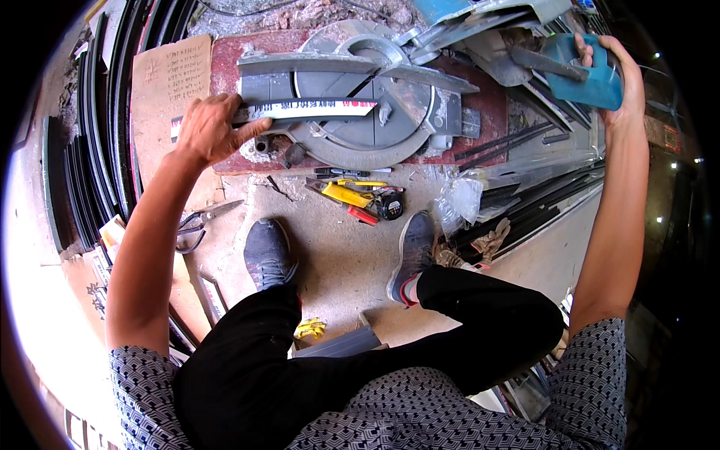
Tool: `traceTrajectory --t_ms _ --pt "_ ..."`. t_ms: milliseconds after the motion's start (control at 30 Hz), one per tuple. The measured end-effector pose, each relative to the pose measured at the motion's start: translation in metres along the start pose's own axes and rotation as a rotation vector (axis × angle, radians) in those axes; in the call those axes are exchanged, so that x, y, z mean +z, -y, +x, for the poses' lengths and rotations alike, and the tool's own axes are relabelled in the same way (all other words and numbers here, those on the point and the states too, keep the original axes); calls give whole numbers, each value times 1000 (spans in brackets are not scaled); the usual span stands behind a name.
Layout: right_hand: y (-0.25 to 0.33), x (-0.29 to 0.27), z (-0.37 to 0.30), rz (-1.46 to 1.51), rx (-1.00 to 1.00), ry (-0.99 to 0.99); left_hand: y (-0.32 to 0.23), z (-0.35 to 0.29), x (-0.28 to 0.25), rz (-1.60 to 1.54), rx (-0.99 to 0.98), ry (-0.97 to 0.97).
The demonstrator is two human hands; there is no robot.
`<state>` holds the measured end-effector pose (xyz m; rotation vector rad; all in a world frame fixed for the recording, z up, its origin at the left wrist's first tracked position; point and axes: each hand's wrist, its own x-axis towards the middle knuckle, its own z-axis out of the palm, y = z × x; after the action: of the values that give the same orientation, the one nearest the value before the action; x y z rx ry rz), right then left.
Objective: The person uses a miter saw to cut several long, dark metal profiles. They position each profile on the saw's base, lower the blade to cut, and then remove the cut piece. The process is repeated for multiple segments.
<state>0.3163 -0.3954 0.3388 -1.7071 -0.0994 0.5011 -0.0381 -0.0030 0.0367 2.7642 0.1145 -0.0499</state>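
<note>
A miter saw with a round grey metal base (405, 124) and a raised fence (277, 63) sits on a dark red board. Across the base lies a dark profile strip (322, 110) with a white printed face and a slanted right end. My left hand (210, 129) is closed over the strip's left part, pressing it near the fence. At the upper right, my right hand (630, 79) wraps round the saw's teal handle (589, 91). The saw head (495, 56) is up and to the right, apart from the strip. Its blade cannot be made out clearly.
Between my shoes lie a yellow utility knife (347, 196), a black tape measure (390, 205) and a red-handled tool (362, 216). Scissors (201, 219) rest left. Long black strips (84, 165) stand at left; more strips, plastic film (459, 204) and a glove (492, 240) lie right.
</note>
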Motion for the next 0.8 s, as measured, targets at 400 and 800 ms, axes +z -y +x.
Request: traceTrajectory --t_ms 400,800 --pt "6 -29 28 42 64 47 -2 -61 0 -282 -110 -34" --pt "2 -24 26 28 26 11 0 -92 7 -370 -142 -219"
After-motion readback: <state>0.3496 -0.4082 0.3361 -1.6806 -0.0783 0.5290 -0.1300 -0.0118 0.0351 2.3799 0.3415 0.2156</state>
